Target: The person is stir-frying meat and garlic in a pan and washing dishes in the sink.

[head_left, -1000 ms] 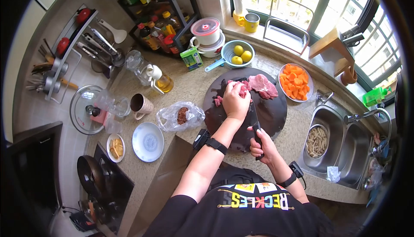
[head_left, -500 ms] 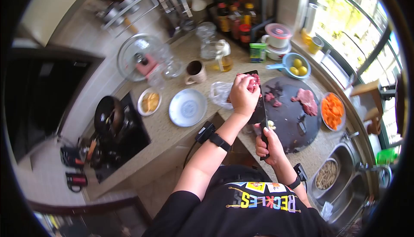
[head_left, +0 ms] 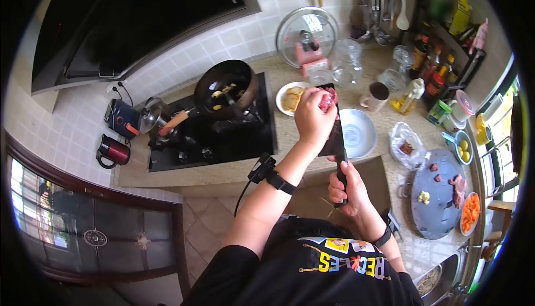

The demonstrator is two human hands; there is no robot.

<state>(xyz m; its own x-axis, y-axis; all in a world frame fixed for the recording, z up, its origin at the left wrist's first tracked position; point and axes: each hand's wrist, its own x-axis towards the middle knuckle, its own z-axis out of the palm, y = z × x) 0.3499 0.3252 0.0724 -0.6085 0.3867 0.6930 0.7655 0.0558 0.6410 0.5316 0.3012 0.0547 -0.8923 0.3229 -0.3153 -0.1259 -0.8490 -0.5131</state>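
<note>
While the head camera is looking down over the kitchen counter, the left hand [head_left: 315,121] is curling over a heap of cut pink raw meat [head_left: 327,100] and pressing it against the flat of a broad dark-bladed cleaver [head_left: 336,144]. The load is hanging above the counter between a small white plate of yellow slices [head_left: 288,101] and a blue-patterned white plate [head_left: 359,134], just right of the black cooktop [head_left: 223,139]. Judging by how things are lying, the cutting is looking partly done. One portion is up on the blade and is not yet resting in any dish or pan. A larger slab of uncut pink meat [head_left: 458,188] and a few scraps are lying on the round dark cutting board [head_left: 437,219] at the right, beside some pale garlic cloves [head_left: 424,197]. A plate of orange carrot pieces [head_left: 471,212] is sitting just beyond it. The black wok [head_left: 225,88] on the cooktop is holding only a few yellowish bits. The left fingers are bending closed over the meat, clamping it to the steel, while the right hand [head_left: 346,190], nearer the body, is wrapping tightly around the cleaver's black handle.
</note>
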